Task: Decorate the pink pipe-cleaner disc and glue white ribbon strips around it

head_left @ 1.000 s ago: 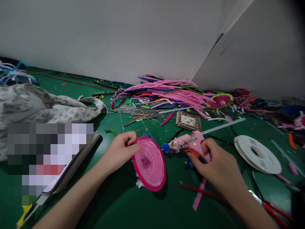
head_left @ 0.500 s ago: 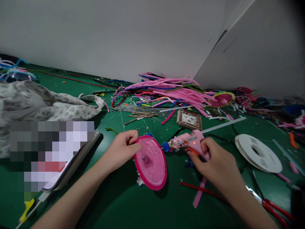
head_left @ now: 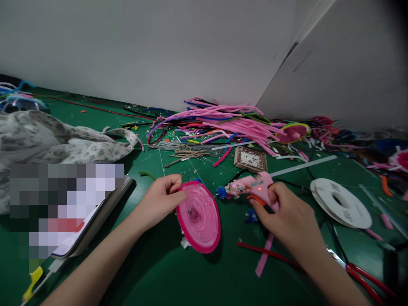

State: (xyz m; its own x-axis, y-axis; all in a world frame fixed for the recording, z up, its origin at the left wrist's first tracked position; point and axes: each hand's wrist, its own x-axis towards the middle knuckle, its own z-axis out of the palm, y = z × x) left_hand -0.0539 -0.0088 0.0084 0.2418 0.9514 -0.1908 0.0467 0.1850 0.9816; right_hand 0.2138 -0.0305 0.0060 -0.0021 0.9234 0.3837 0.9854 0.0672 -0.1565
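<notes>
My left hand (head_left: 159, 202) pinches the left rim of a round pink disc (head_left: 198, 217), holding it tilted on edge over the green mat (head_left: 159, 272). The disc has a darker pink border and a small hub at its middle. My right hand (head_left: 288, 216) is wrapped round the handle of a pink glue gun (head_left: 250, 188), a finger on its orange trigger. The gun's blue nozzle points left toward the disc's upper right edge, a short gap away. A small red light glows on the gun.
A tablet (head_left: 79, 221) lies at the left beside patterned cloth (head_left: 57, 140). A heap of pink pipe cleaners (head_left: 229, 123) lies at the back, with a small bead-filled frame (head_left: 250, 159) in front. A white tape roll (head_left: 341, 203) and red-handled scissors (head_left: 366, 280) lie at the right.
Both hands, the disc and the glue gun have kept their places; only the view has shifted slightly.
</notes>
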